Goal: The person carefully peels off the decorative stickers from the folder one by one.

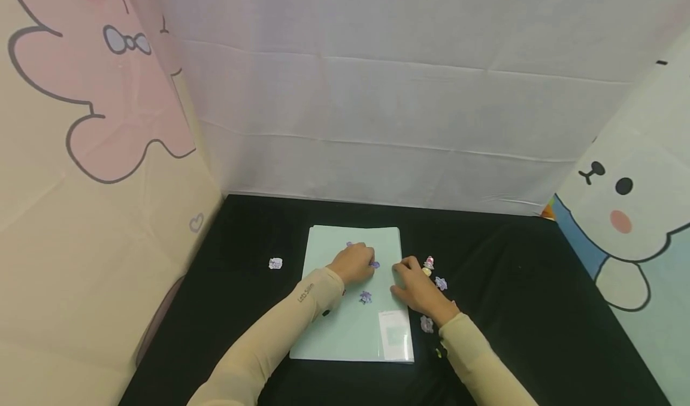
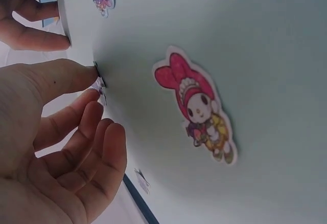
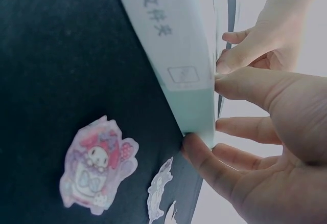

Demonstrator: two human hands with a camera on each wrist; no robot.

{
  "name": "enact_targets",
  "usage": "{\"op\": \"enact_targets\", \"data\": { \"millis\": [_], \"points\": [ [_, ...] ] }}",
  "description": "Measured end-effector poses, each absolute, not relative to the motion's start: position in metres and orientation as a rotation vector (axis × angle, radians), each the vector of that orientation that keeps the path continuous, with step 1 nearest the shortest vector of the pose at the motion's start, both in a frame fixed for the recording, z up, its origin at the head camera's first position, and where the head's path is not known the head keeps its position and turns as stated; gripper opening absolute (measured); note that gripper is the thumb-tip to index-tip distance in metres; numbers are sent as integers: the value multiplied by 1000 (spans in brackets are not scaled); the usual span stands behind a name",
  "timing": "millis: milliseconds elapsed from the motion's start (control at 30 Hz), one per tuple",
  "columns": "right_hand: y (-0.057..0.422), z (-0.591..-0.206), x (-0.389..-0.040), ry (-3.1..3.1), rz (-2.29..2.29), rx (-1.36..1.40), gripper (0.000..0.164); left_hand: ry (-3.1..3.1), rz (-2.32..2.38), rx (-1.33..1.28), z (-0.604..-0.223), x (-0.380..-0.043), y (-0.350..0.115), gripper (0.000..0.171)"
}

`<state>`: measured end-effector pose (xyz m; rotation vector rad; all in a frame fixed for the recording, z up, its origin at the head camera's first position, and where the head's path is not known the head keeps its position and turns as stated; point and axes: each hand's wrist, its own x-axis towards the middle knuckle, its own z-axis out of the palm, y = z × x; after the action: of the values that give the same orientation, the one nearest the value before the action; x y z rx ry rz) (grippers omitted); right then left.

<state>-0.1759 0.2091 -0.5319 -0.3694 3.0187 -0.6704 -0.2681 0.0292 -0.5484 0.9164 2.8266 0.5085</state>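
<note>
A pale green file folder [image 1: 339, 337] lies on the black cloth, with several small cartoon stickers on its cover. Over its upper half, my left hand [image 1: 353, 263] pinches a small purple sticker [image 2: 100, 87] between thumb and fingers, at the cover's surface. My right hand [image 1: 420, 291] rests at the folder's right edge; in the right wrist view its thumb and fingers touch the edge and hold no sticker. A red-hooded rabbit sticker [image 2: 196, 106] lies on the cover beside the left hand. Another purple sticker [image 1: 365, 297] is lower on the cover.
Loose stickers lie right of the folder, among them a purple one [image 1: 441, 283], a greyish one [image 1: 426, 324] and a pink character sticker [image 3: 97, 168]. One pale sticker [image 1: 275, 263] lies to the left. White cloth [image 1: 377, 106] hangs behind the table; printed cloths flank it.
</note>
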Motion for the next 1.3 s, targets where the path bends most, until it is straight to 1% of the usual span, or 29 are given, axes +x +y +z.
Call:
{"op": "enact_targets", "data": {
  "millis": [200,500,733,1000,1067,1200,1300],
  "points": [
    [210,-532,-177,3023,-657,-370,47,2833,483,894,-544,-267,28,15],
    [209,-532,-176,3019,-675,-360,47,2801,492,851,-544,-268,28,17],
    [207,-534,-174,3013,-688,-347,46,2757,526,852,-550,-270,25,21],
    [207,-531,-175,3024,-698,-359,46,2744,601,904,-555,-275,26,8],
    [207,-531,-175,3027,-702,-364,46,2756,597,910,-555,-275,27,11],
    [208,-531,-175,3020,-712,-361,46,2773,556,885,-555,-275,28,22],
    [208,-531,-175,3016,-714,-359,46,2783,527,877,-554,-275,28,20]
  ]
}}
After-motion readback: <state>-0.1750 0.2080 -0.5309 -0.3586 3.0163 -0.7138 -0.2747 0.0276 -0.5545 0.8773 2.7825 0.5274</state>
